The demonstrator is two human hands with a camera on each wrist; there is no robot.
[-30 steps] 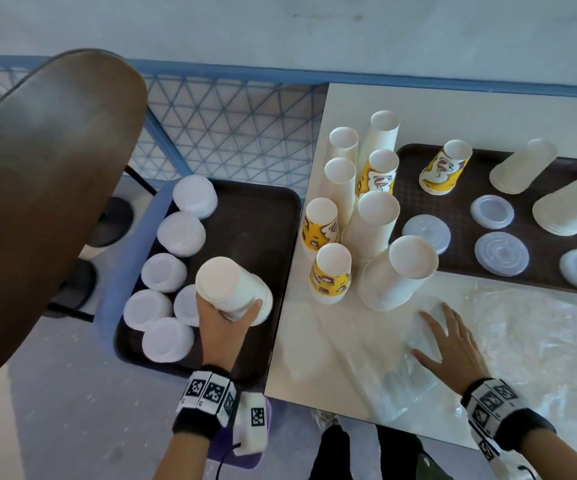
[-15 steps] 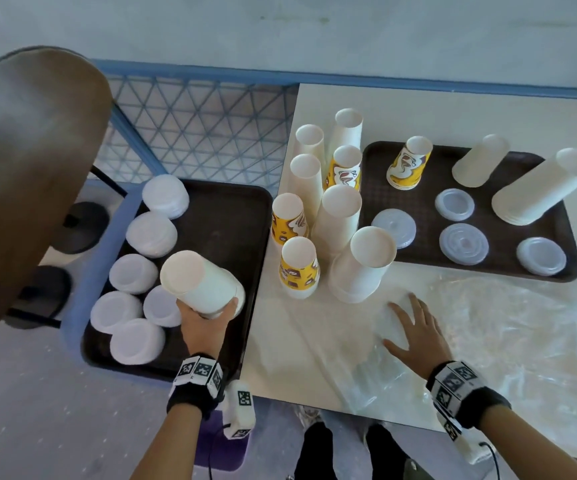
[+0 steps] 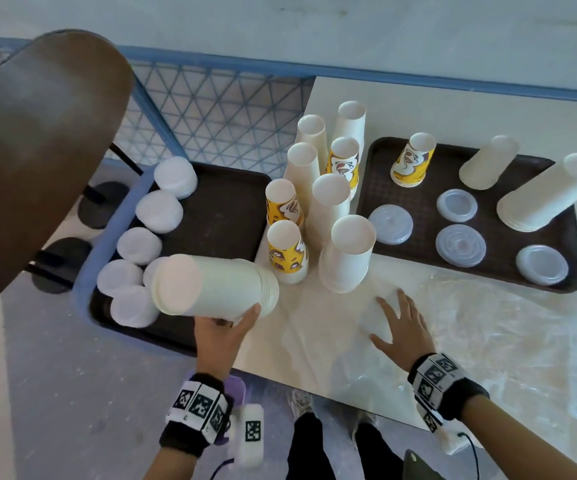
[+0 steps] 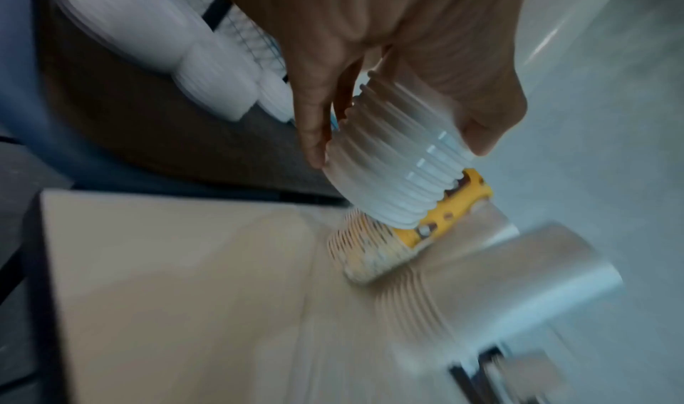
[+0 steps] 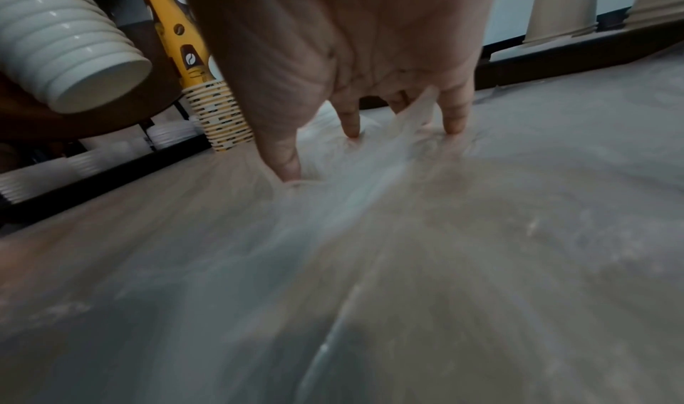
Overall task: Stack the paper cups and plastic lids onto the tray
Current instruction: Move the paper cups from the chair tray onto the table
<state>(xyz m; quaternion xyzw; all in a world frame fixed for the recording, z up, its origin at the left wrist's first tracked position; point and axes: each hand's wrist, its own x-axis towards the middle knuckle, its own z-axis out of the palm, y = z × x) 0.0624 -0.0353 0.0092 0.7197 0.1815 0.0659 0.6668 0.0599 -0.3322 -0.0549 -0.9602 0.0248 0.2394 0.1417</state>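
Note:
My left hand (image 3: 224, 327) grips a stack of white paper cups (image 3: 211, 285) from below. The stack lies on its side in the air, over the right edge of the left tray (image 3: 218, 202) and the table's left edge. In the left wrist view, my left hand's fingers (image 4: 314, 123) curl round the rims of the stack of white paper cups (image 4: 396, 158). My right hand (image 3: 401, 327) lies flat with spread fingers on a clear plastic sheet (image 3: 488, 334) on the table. Clear lids (image 3: 460, 245) and cup stacks (image 3: 543, 199) stand on the right tray (image 3: 425, 202).
Several white lid stacks (image 3: 159, 211) fill the left tray's left side. Upright white cup stacks (image 3: 346, 254) and yellow cup stacks (image 3: 287, 251) crowd the table's left edge between the trays. A brown chair back (image 3: 38, 150) looms at left; a blue mesh fence (image 3: 228, 116) runs behind.
My left hand has carried the white cup stack to the right, toward the table's edge, and tipped it further onto its side. The right hand stays flat on the plastic sheet.

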